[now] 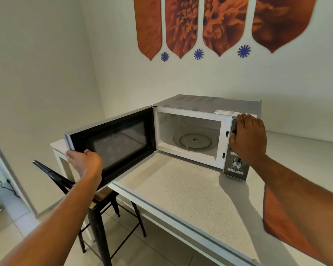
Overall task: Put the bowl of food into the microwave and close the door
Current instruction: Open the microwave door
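A silver microwave (206,104) stands at the back of the counter with its door (115,143) swung wide open to the left. Inside the white cavity lies a bare glass turntable (195,141). My left hand (85,162) grips the lower outer edge of the open door. My right hand (248,137) lies flat against the upper part of the control panel at the microwave's right front corner. No bowl of food shows anywhere in view.
The speckled white counter (190,192) stretches in front of the microwave and to its right. A black stool (96,206) stands below the counter's left end, under the door. White walls with orange decals close off the back and left.
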`<act>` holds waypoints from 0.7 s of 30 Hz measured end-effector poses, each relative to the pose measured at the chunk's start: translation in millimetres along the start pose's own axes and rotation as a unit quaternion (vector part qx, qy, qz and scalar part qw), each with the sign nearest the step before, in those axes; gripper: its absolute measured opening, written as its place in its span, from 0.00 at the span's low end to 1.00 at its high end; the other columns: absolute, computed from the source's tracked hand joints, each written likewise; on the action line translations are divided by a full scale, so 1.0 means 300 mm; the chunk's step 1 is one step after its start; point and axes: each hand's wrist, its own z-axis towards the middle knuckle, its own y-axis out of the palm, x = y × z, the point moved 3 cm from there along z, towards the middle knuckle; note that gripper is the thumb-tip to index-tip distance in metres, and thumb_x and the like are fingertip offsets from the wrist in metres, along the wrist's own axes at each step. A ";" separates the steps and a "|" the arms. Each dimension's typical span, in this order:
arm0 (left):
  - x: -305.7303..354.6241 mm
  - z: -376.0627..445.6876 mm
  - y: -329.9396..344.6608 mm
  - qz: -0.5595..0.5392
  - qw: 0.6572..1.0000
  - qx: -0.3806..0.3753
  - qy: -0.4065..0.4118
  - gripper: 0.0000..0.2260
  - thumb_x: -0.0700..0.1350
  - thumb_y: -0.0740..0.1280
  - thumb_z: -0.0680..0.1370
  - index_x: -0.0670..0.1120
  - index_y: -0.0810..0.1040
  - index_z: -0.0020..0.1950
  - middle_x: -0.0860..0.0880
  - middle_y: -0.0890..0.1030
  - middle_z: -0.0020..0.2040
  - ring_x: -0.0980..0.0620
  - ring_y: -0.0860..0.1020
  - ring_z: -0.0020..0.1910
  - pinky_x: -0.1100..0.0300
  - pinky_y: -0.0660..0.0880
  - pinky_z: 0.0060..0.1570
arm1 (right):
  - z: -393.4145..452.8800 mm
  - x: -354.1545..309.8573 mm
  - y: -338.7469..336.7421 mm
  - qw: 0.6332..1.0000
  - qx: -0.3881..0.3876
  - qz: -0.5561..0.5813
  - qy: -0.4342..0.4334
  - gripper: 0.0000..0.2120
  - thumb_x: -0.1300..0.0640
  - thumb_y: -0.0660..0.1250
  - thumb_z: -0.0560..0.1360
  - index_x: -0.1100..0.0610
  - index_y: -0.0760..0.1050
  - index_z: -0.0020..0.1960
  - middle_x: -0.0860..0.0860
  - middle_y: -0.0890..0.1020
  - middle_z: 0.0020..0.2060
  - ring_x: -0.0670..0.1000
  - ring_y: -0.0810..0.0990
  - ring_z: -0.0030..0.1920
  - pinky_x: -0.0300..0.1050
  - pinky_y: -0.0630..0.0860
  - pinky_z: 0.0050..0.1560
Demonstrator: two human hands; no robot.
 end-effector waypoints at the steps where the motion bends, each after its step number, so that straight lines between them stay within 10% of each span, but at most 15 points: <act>1: 0.004 -0.005 0.007 0.006 1.000 0.000 -0.004 0.30 0.44 0.56 0.82 0.40 0.45 0.80 0.44 0.50 0.81 0.43 0.51 0.79 0.51 0.52 0.76 | 0.001 0.000 0.001 1.000 -0.001 0.000 0.001 0.29 0.56 0.66 0.76 0.66 0.66 0.73 0.66 0.75 0.69 0.66 0.71 0.70 0.64 0.63 0.75; 14: 0.012 -0.066 0.021 0.021 1.000 -0.005 0.012 0.41 0.49 0.64 0.80 0.38 0.38 0.79 0.40 0.38 0.80 0.41 0.40 0.79 0.47 0.47 0.77 | 0.002 0.010 0.017 1.000 -0.018 0.003 0.002 0.33 0.54 0.67 0.76 0.64 0.62 0.77 0.63 0.70 0.74 0.64 0.66 0.76 0.62 0.57 0.79; 21: 0.072 -0.256 0.061 -0.003 0.995 -0.019 0.100 0.45 0.49 0.67 0.78 0.37 0.36 0.78 0.38 0.34 0.79 0.40 0.37 0.78 0.50 0.40 0.75 | -0.062 0.031 0.039 0.999 -0.028 0.032 0.009 0.41 0.47 0.64 0.78 0.59 0.49 0.82 0.58 0.50 0.83 0.60 0.47 0.83 0.62 0.44 0.80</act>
